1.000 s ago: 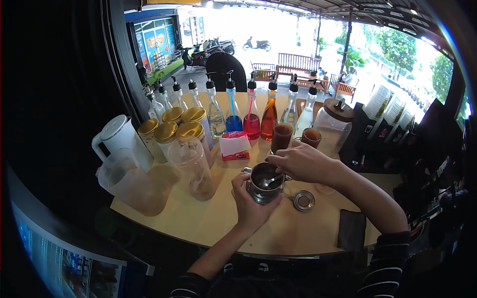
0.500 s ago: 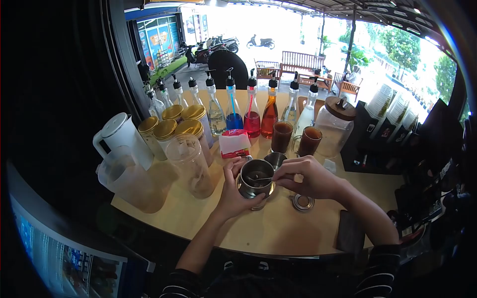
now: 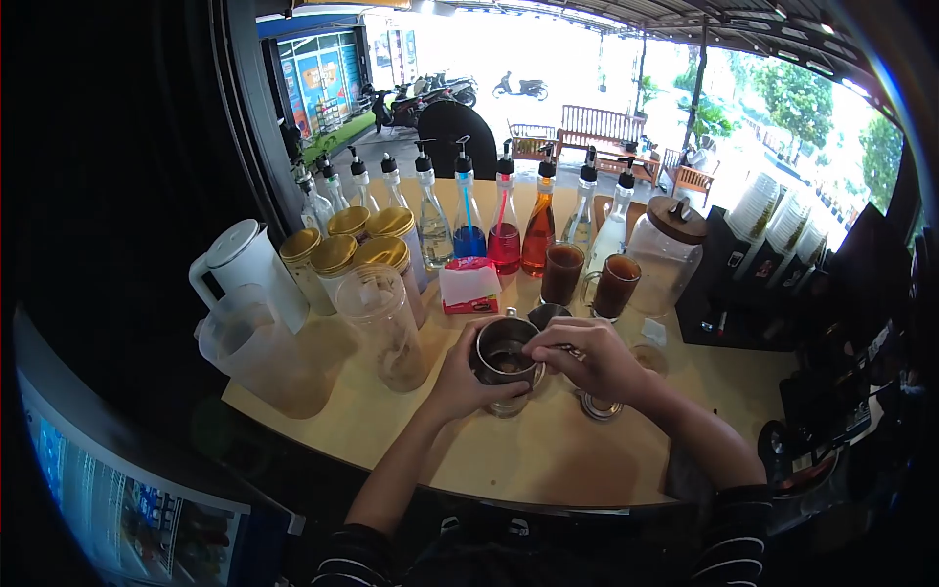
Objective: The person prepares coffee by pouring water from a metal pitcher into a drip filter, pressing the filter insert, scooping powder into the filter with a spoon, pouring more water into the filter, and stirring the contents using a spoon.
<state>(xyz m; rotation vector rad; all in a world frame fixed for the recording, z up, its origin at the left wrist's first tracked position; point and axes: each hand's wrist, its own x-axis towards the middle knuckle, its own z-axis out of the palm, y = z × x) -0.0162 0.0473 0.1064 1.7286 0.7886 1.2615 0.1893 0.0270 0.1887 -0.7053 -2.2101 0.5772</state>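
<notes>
Gripping metal cup (image 3: 503,338) just below frame centre with curled left hand (image 3: 460,380). Pinching mostly hidden spoon (image 3: 517,357) with closed fingertips of right hand (image 3: 599,360). Cannot read print on red-white packet (image 3: 470,286), higher in frame.

Daylight: blown-out white glare beyond the far edge of the smooth pale-yellow tabletop (image 3: 518,450).
Shadows: soft, falling toward its near edge.
Grey-framed glass-fronted cooler (image 3: 108,494): faint blue glow off the left corner.
Lens: fisheye bowing, black surround, bluish flare beyond the right edge.
</notes>
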